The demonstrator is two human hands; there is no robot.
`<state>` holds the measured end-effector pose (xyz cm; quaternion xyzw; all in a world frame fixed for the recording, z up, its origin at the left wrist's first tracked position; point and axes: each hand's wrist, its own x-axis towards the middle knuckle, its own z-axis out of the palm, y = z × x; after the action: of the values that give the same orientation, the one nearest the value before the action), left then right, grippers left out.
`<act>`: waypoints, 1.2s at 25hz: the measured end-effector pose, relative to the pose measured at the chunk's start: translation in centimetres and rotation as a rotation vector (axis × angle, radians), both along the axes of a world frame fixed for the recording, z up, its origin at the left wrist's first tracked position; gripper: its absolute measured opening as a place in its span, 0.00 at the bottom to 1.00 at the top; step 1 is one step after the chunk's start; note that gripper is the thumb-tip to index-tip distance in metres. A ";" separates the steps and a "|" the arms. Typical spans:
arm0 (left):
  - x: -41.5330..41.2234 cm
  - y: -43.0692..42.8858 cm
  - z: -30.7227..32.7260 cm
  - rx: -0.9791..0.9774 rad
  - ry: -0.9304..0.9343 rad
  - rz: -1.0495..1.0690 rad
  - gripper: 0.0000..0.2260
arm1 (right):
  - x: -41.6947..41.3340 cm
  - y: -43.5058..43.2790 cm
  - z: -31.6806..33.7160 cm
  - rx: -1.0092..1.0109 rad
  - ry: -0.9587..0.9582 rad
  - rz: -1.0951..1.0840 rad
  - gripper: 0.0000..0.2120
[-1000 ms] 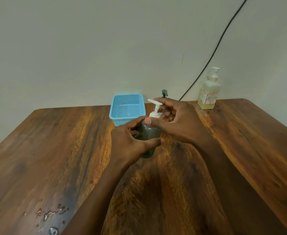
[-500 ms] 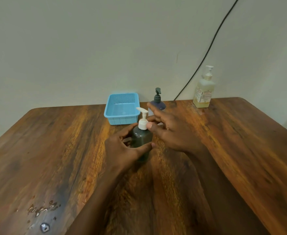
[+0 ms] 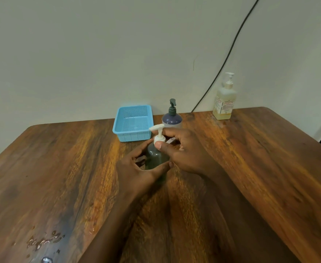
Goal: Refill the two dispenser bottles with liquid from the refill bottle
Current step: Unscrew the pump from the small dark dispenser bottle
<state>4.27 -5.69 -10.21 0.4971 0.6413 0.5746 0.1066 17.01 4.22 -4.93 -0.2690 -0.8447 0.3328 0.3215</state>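
One orange-print label (image 3: pixel 224 107), unreadable, on refill bottle (image 3: pixel 226 92) beyond grey dispenser bottle (image 3: pixel 155 156)

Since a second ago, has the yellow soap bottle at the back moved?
No. The yellow soap bottle stands the same gap right of where the black cable meets the table edge; only the camera shifted.

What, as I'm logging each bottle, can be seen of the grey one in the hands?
The grey bottle stands upright on the table: round-shouldered, dark plastic by its look, with a white pump on top, spout pointing left. The left hand grips its body; the right hand pinches the pump's collar. Fill level cannot be told.
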 end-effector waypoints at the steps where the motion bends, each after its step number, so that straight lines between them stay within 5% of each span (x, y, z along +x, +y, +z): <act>1: -0.1 0.0 -0.1 -0.007 -0.022 -0.008 0.34 | -0.1 -0.2 0.1 -0.015 -0.007 0.008 0.10; 4: -0.6 0.0 -0.5 -0.017 -0.161 -0.131 0.34 | -0.3 0.1 0.2 0.007 -0.047 0.045 0.13; 7: -1.8 -0.1 -0.5 -0.073 -0.258 -0.370 0.32 | 0.8 1.0 0.3 -0.253 -0.026 0.290 0.22; 10: -1.6 0.2 -0.4 -0.083 -0.122 -0.202 0.31 | 1.0 0.6 0.6 -0.241 -0.036 0.174 0.31; 14: -0.5 0.2 -0.1 -0.022 0.077 0.022 0.29 | 0.2 -0.2 0.5 0.128 0.046 -0.217 0.17; 18: -1.2 -0.1 0.1 -0.049 0.043 -0.071 0.32 | 0.2 0.0 0.1 0.106 0.006 -0.132 0.15; 23: -1.5 -0.4 0.0 -0.034 0.037 -0.074 0.31 | 0.9 0.3 0.5 -0.316 0.103 0.199 0.33; 27: -1.0 -0.4 0.3 0.014 0.106 0.025 0.29 | 0.2 -0.9 0.8 -0.034 0.064 -0.101 0.42; 30: -0.9 -0.5 0.3 0.017 0.115 0.035 0.33 | 0.0 -1.0 0.5 0.022 0.119 -0.216 0.30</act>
<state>3.34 -6.15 -9.94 0.5188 0.6501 0.5524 0.0551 16.99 3.24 -4.39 -0.3347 -0.7939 0.3024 0.4077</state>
